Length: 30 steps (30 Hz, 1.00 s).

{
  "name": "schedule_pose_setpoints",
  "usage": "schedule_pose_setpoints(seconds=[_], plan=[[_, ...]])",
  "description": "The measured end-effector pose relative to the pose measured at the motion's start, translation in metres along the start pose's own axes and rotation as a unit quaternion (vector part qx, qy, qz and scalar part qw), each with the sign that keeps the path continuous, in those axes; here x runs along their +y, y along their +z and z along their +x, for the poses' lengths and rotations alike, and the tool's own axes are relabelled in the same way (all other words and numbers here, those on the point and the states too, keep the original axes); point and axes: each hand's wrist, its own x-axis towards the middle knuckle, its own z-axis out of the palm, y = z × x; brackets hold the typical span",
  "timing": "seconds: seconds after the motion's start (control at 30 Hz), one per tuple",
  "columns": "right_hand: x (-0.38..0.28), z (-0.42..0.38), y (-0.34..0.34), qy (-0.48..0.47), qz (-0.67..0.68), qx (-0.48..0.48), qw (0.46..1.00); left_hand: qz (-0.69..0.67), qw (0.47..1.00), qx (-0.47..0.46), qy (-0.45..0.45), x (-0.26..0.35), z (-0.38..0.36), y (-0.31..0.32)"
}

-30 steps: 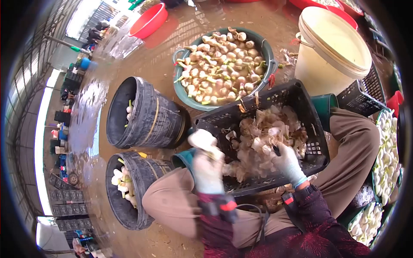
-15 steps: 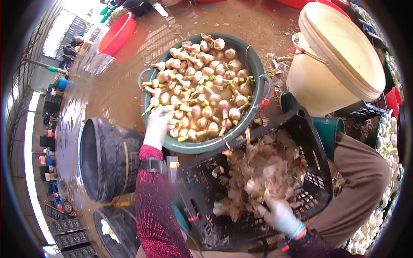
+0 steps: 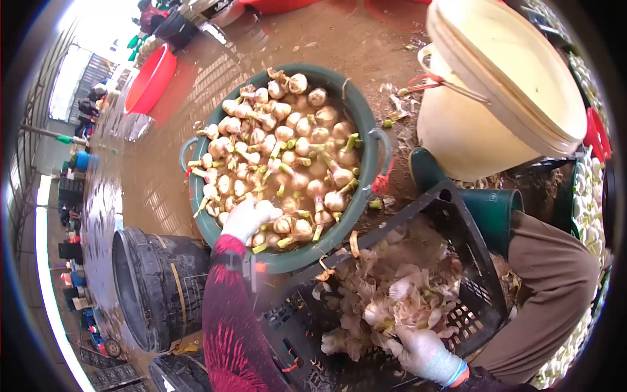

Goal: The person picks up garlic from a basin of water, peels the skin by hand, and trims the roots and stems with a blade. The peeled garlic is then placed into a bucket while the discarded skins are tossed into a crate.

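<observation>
While my left hand (image 3: 249, 219) reaches in over the near left rim of the round green plastic tub (image 3: 281, 263), its white-gloved fingers lie on the whitish garlic bulbs with cut green stems (image 3: 318, 97) that fill the tub. I cannot tell whether those fingers are apart or closed on a bulb. My right hand (image 3: 424, 356), also white-gloved, is at the near edge of the pile of papery pale garlic skins (image 3: 411, 287) in the black slatted plastic crate (image 3: 486, 261). The fingers there are bent at the skins, and I cannot tell whether they clamp anything.

The tub's near right edge lies close to the crate's far left side, leaving little room between. The crate's right wall rises between the skins and my brown-trousered knee (image 3: 555, 274). Wet brown floor (image 3: 157, 189) stretches left of the tub towards the red plastic basin (image 3: 151, 78).

I count one tub, one crate, two black plastic buckets (image 3: 153, 287) at the near left and one large cream plastic bucket (image 3: 470, 130) at the far right. The bulbs number in the dozens, too overlapped for me to count exactly.
</observation>
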Motion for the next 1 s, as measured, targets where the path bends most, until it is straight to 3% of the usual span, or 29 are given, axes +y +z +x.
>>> schedule_pose_setpoints(seconds=[0.07,0.1,0.13,0.2,0.27,0.33,0.4,0.43,0.47,0.53,0.6,0.67,0.8,0.87,0.93,0.97,1.0], plan=[[0.002,-0.006,0.000,-0.039,0.029,0.023,0.999,-0.204,0.976,0.070,0.039,-0.010,-0.025,-0.006],[-0.002,-0.010,-0.003,-0.034,0.012,0.023,0.999,-0.366,0.930,-0.001,0.035,-0.007,-0.049,-0.015],[0.006,-0.012,-0.001,-0.087,0.015,0.028,0.996,-0.499,0.860,-0.011,0.104,-0.008,-0.073,-0.004],[0.020,-0.010,0.020,-0.093,0.255,0.050,0.961,-0.654,0.737,-0.011,0.170,0.008,-0.138,0.027],[-0.010,-0.018,-0.003,-0.147,0.284,0.084,0.944,-0.764,0.633,-0.026,0.125,0.028,-0.205,0.066],[-0.019,-0.022,-0.006,-0.212,0.175,0.164,0.947,-0.799,0.590,-0.025,0.110,0.037,-0.257,0.110],[-0.005,-0.022,0.007,-0.256,0.072,0.159,0.951,-0.815,0.567,-0.022,0.115,0.035,-0.291,0.153],[-0.011,-0.030,0.003,-0.250,0.042,0.151,0.956,-0.791,0.603,0.013,0.105,0.037,-0.307,0.169],[-0.012,-0.037,0.001,-0.218,-0.011,0.091,0.972,-0.806,0.585,0.005,0.090,0.034,-0.316,0.184],[-0.004,-0.042,0.010,-0.243,-0.058,0.063,0.966,-0.836,0.541,-0.013,0.089,0.033,-0.332,0.203],[0.009,-0.043,0.028,-0.272,-0.067,0.098,0.955,-0.800,0.597,0.040,0.048,0.035,-0.338,0.220],[0.010,-0.053,0.027,-0.260,-0.099,0.112,0.954,-0.823,0.566,0.021,0.051,0.043,-0.347,0.222],[0.013,-0.057,0.027,-0.262,-0.111,0.133,0.949,-0.820,0.571,0.023,0.035,0.043,-0.349,0.227],[0.005,-0.060,0.018,-0.234,-0.100,0.105,0.961,-0.801,0.597,0.042,-0.003,0.044,-0.354,0.221],[0.012,-0.048,0.028,-0.201,0.147,0.116,0.962,-0.796,0.604,0.039,0.019,0.045,-0.356,0.220],[0.018,-0.042,0.028,-0.186,0.219,0.081,0.955,-0.821,0.570,-0.005,0.038,0.042,-0.354,0.218],[0.000,-0.052,-0.008,-0.059,0.256,-0.062,0.963,-0.843,0.532,-0.050,0.058,0.041,-0.353,0.217]])
